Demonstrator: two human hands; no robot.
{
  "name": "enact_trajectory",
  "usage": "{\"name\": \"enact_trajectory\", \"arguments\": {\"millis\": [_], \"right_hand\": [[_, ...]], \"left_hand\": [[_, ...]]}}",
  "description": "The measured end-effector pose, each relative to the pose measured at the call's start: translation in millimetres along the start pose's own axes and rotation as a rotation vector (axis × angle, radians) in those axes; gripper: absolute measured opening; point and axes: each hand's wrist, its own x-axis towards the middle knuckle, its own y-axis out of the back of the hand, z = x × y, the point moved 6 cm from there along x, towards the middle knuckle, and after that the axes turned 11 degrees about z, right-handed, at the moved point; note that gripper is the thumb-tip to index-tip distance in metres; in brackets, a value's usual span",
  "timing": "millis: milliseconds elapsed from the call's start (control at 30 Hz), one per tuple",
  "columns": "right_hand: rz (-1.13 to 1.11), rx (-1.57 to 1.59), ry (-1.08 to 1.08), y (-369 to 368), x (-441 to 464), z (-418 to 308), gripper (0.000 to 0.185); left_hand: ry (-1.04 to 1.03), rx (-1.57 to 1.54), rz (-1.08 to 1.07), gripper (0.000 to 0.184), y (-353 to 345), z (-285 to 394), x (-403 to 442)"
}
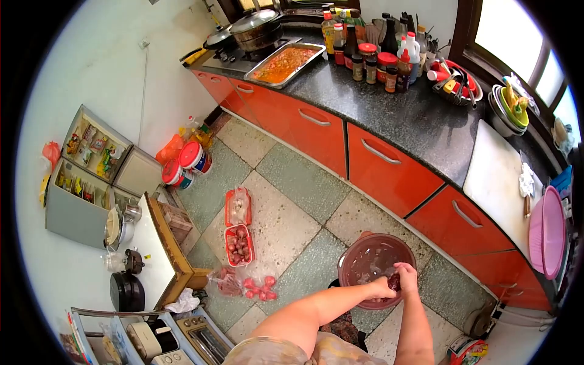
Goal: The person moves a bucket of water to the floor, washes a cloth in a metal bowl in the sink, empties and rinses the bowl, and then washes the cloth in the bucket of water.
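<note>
Below me on the floor stands a round brown plastic basin [356, 248] with pale bits at its bottom. Over its near right side, my right hand [407, 277] is closed around a dark red onion [394, 281]. My left hand [383, 288] meets it from the left, fingers curled against the same onion, partly hidden. Left of the basin, a red basket of red onions [239, 246] sits on the tiles. Beside it are a red tray with a plastic-wrapped pale item [238, 207] and a clear bag of pinkish-red round produce [260, 288].
Orange cabinets [383, 167] run along the right under a black counter [389, 112]. On it are a metal tray of reddish food [286, 64], several bottles, a white cutting board [496, 164] and a pink basin [545, 234]. A wooden-edged table [159, 252] stands left.
</note>
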Motion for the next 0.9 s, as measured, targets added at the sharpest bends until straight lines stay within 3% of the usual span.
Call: {"name": "enact_trajectory", "arguments": {"millis": [100, 167, 200, 233, 300, 333, 567, 633, 767, 867, 900], "right_hand": [[0.125, -0.444, 0.108, -3, -4, -15, 0.018], [0.158, -0.584, 0.122, -7, -8, -21, 0.018], [0.187, -0.730, 0.109, -11, -17, -33, 0.019], [0.215, -0.876, 0.094, -11, -23, -41, 0.020], [0.200, -0.875, 0.100, -13, -20, -37, 0.020], [0.213, -0.872, 0.119, -13, -21, -39, 0.019], [0.213, -0.843, 0.258, -6, -34, -32, 0.018], [0.185, -0.782, 0.316, -3, -25, -21, 0.020], [-0.059, 0.014, -0.279, 0, -20, -1, 0.023], [-0.280, 0.526, -0.432, -12, -41, -29, 0.030], [-0.297, 0.570, -0.376, -9, -51, -45, 0.037]], "left_hand": [[-0.032, 0.081, 0.118, 0.034, -4, 5, 4], [0.106, 0.396, 0.087, 0.039, 1, 17, -11], [-0.092, 0.519, 0.039, 0.048, -17, -16, 31], [-0.096, 0.521, 0.035, 0.048, -18, -16, 28], [-0.306, 0.533, 0.129, 0.048, -15, -3, 22], [-0.308, 0.526, 0.130, 0.048, -17, -2, 21], [-0.110, 0.472, 0.141, 0.052, 4, 25, -41], [-0.081, 0.453, 0.221, 0.049, 5, 19, -38], [-0.316, 0.356, 0.257, 0.053, 20, 34, -43], [-0.234, 0.046, 0.097, 0.047, 22, 30, -40], [-0.182, -0.033, 0.034, 0.046, 27, 42, -54]]}}
